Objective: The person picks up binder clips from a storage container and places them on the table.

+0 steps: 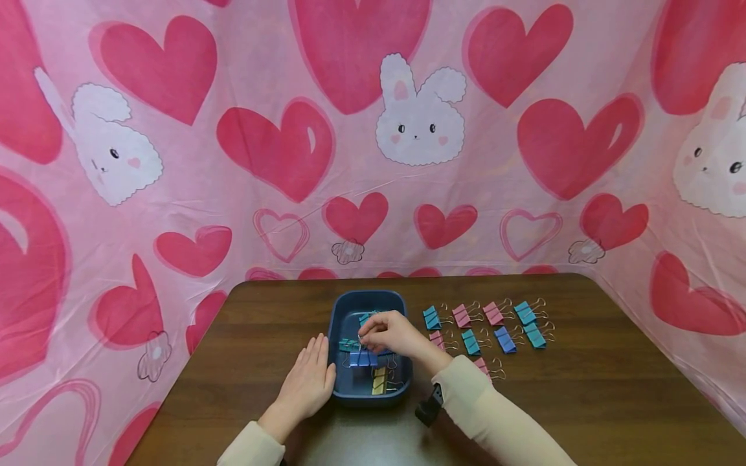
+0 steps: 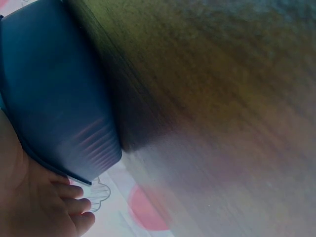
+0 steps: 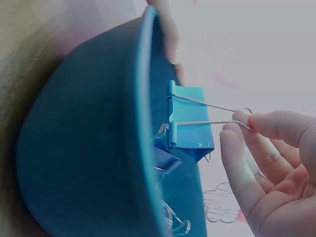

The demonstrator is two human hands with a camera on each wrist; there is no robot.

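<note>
My right hand (image 1: 389, 332) pinches one wire handle of a blue binder clip (image 1: 364, 359) between thumb and fingertips, over the dark blue plastic bin (image 1: 373, 401). In the right wrist view the clip (image 3: 190, 118) hangs from that handle, partly above the bin's rim. My left hand (image 1: 307, 374) lies with straight fingers along the bin's left side, its fingers at the rim in the left wrist view. Inside the bin are a yellow binder clip (image 1: 379, 381) and teal binder clips (image 1: 349, 345), partly hidden by the right hand.
Right of the bin, several pink, teal and blue binder clips (image 1: 504, 340) lie in rows on the dark wooden table (image 1: 583, 388). One pink clip (image 1: 481, 366) is partly behind the right sleeve. A pink curtain (image 1: 396, 194) with hearts and rabbits surrounds the table.
</note>
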